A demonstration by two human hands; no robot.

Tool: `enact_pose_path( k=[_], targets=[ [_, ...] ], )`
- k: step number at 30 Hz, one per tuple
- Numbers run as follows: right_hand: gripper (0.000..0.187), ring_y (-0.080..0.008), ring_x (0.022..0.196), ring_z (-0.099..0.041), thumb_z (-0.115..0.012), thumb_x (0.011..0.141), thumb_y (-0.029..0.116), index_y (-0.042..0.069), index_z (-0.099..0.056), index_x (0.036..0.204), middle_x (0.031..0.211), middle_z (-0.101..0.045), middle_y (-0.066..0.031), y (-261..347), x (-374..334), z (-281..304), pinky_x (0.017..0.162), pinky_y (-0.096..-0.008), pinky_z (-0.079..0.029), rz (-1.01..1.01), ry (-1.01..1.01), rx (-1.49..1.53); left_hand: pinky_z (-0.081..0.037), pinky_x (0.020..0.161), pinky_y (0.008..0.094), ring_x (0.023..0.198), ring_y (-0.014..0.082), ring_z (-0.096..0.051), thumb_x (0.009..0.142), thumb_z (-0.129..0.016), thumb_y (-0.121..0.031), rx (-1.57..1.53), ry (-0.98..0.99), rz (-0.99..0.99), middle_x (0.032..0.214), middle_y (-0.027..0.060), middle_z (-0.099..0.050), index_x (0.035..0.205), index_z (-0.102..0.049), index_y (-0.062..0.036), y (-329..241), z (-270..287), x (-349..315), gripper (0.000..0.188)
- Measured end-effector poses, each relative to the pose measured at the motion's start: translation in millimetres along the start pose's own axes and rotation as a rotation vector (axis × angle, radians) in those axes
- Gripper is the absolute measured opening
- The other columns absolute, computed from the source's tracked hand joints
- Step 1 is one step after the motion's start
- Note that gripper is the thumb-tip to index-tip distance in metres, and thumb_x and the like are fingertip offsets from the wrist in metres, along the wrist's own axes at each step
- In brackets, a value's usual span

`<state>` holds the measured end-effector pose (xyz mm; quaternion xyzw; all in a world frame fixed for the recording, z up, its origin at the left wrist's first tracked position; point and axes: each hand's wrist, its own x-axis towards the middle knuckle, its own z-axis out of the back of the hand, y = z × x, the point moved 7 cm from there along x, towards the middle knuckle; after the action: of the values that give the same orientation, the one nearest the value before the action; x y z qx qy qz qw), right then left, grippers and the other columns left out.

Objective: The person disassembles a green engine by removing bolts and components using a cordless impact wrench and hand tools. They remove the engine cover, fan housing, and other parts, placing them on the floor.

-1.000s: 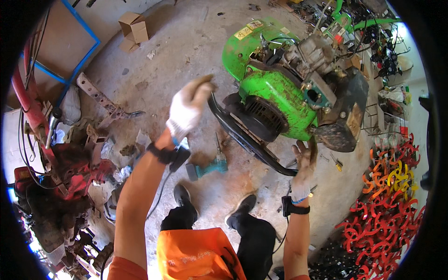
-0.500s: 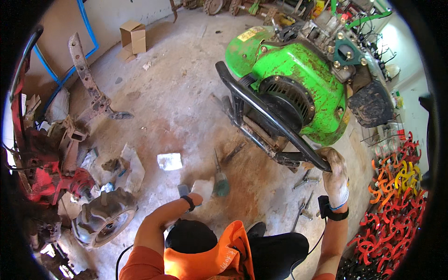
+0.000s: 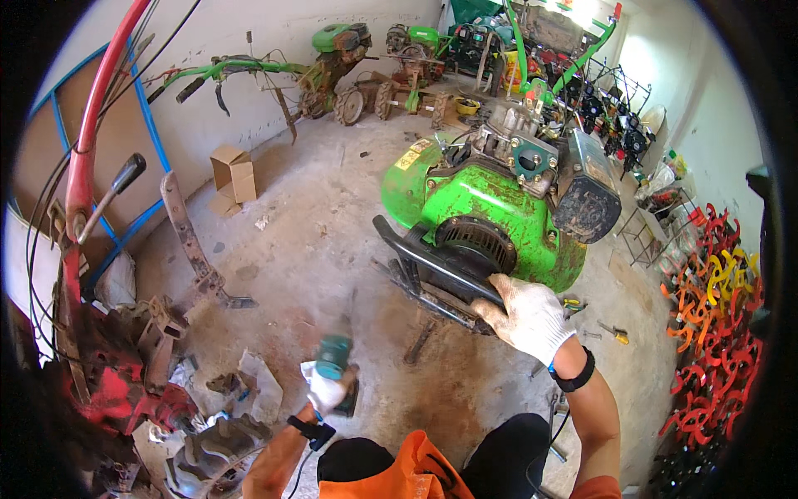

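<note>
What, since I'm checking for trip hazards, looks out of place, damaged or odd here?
A yellow-handled tool lies loose on the concrete floor near the green engine, so it could trip someone. Brown patches, perhaps dirt or rust, mar the engine's casing. Brown stains mark the floor too; their cause isn't clear.

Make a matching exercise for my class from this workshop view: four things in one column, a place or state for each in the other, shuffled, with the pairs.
1. Power drill
2. Cardboard box
3. Black tubular bar
4. Curved blades

A. Open, on the floor
B. Heaped at the right, red, orange and yellow
C. In the left hand
D. Under the right hand

Pairs: 1-C, 2-A, 3-D, 4-B
</note>
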<state>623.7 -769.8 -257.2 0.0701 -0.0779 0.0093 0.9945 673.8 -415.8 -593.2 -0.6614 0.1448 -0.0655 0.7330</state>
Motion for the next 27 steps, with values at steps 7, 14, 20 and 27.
enact_pose_path(
  k=[7,14,20,27],
  targets=[
    [0.041,-0.0443,0.084,-0.076,-0.076,0.101,0.044,0.004,-0.071,0.109,0.089,-0.076,-0.0228,-1,4,-4,0.073,-0.0534,-0.061,0.019,-0.063,0.008,-0.061,0.076,0.0356,0.08,0.0191,-0.072,0.099,-0.074,-0.011,0.401,0.011,-0.719,0.09,0.0048,-0.075,0.119,-0.072,-0.0045,-233,61,78,0.02],
    [0.038,-0.0412,0.078,-0.075,-0.08,0.098,0.044,0.007,-0.07,0.101,0.084,-0.073,-0.0184,0,4,-9,0.068,-0.0527,-0.059,0.024,-0.149,-0.084,-0.056,0.067,0.0413,0.072,0.0346,-0.073,0.087,-0.085,-0.029,0.915,0.197,-0.78,0.082,0.0209,-0.072,0.106,-0.075,-0.0057,-342,31,119,0.031],
    [0.034,-0.042,0.078,-0.074,-0.08,0.097,0.039,0.007,-0.068,0.095,0.081,-0.071,-0.0186,1,5,-10,0.068,-0.0534,-0.058,-0.006,-0.142,-0.035,-0.063,0.082,0.0461,0.093,0.0432,-0.078,0.087,-0.085,-0.033,1.05,0.311,-0.747,0.102,0.0215,-0.08,0.126,-0.077,-0.01,-381,13,122,0.046],
    [0.035,-0.0436,0.078,-0.073,-0.08,0.096,0.038,0.006,-0.066,0.09,0.08,-0.07,-0.0189,2,7,-7,0.069,-0.0549,-0.058,-0.02,-0.09,0.016,-0.061,0.076,0.0467,0.087,0.04,-0.078,0.087,-0.084,-0.035,1.093,0.322,-0.828,0.094,0.0188,-0.079,0.123,-0.077,-0.0121,-392,11,140,0.043]
  ],
)
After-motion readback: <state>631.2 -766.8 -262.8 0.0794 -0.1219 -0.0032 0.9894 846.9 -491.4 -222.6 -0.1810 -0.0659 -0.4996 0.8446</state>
